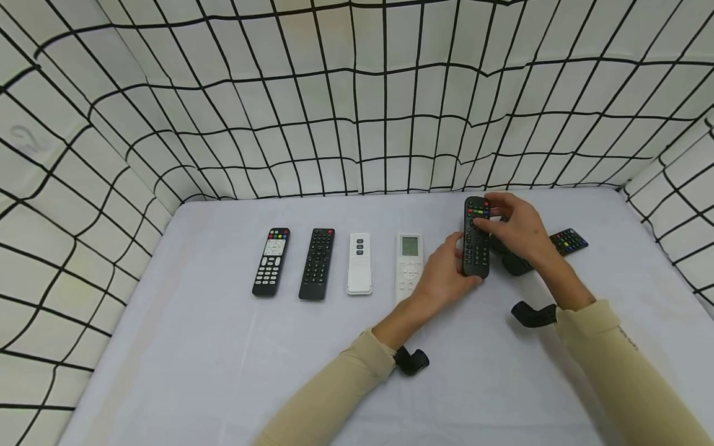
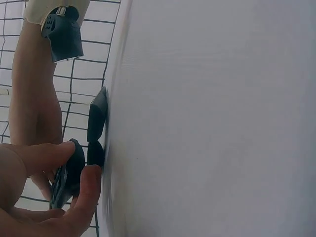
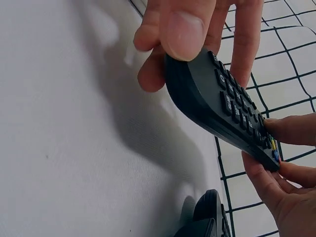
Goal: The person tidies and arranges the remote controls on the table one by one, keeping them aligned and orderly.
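Observation:
Both hands hold one black remote control (image 1: pixel 476 248) above the white-covered table. My left hand (image 1: pixel 444 272) grips its lower end, thumb on the near edge and fingers behind. At the upper end, my right hand (image 1: pixel 515 226) pinches the remote, its thumb over the buttons near the coloured row. In the right wrist view the remote (image 3: pixel 212 94) is tilted and casts a shadow on the cloth. Close beside the left hand lies a white remote with a grey screen (image 1: pixel 409 260), partly covered by that hand. Beneath the right hand, more black remotes (image 1: pixel 569 241) lie partly hidden.
To the left, in a row, lie a white remote (image 1: pixel 359 263), a black remote (image 1: pixel 317 264) and a black remote with white buttons (image 1: pixel 271 263). White walls with black netting (image 1: pixel 368 99) border the table (image 1: pixel 223 371). A black wrist mount (image 1: pixel 533 314) juts from the right sleeve.

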Motion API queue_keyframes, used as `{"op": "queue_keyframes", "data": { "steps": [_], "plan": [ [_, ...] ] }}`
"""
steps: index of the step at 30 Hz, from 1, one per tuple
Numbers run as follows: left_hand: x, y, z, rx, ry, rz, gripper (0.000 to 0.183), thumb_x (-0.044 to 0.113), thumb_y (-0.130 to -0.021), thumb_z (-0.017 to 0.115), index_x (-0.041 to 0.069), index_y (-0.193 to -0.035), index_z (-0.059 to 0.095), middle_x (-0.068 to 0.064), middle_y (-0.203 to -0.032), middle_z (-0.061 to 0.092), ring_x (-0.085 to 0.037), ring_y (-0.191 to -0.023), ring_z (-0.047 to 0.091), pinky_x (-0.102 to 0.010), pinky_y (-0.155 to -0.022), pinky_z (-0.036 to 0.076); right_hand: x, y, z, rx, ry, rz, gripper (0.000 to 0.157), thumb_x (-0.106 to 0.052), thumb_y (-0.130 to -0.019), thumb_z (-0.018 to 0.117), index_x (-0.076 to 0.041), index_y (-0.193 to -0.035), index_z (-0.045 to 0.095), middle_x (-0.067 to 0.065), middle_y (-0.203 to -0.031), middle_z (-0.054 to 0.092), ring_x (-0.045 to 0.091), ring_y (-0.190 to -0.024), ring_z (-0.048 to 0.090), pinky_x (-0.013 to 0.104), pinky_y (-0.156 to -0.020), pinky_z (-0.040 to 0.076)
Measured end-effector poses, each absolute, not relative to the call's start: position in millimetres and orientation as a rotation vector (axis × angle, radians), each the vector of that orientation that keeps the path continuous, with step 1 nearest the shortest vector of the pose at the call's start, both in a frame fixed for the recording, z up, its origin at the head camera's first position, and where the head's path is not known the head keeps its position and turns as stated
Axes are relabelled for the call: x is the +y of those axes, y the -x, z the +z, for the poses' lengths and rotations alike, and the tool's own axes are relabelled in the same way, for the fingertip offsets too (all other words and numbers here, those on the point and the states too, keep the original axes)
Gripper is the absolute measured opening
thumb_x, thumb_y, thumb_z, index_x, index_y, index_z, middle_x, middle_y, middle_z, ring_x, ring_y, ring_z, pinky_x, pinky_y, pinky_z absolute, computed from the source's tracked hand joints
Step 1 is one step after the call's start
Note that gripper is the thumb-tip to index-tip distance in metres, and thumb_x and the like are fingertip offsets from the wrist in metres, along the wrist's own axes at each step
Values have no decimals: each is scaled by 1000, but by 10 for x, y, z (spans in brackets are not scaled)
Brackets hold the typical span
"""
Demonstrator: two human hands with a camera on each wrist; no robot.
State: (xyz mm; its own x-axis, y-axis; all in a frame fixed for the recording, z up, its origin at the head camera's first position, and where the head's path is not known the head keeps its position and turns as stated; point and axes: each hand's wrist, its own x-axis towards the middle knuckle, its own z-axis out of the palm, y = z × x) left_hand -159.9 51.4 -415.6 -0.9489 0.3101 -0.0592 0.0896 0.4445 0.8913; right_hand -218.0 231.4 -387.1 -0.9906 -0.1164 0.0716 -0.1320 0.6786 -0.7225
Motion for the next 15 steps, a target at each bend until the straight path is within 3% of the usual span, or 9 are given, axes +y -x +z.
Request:
{"op": "queue_keyframes", "data": {
  "steps": [7,15],
  "plan": [
    [476,1533,-4118,2465,-334,1530,90,4,-84,85,6,-159,35,-12,-116,64,-4,-83,62,-13,-69,50,2285,2153,-3857,-2891,-221,1207,64,-28,-98,73,-1,-151,49,25,-143,61,40,-127,62,40,-93,48],
    [448,1468,-4101,2470,-331,1514,88,4,-82,86,4,-156,39,-10,-119,57,-4,-89,63,-12,-70,49,2254,2089,-3875,-2916,-214,1260,66,-29,-98,73,-2,-153,47,25,-143,61,40,-128,61,42,-95,46]
  ]
}}
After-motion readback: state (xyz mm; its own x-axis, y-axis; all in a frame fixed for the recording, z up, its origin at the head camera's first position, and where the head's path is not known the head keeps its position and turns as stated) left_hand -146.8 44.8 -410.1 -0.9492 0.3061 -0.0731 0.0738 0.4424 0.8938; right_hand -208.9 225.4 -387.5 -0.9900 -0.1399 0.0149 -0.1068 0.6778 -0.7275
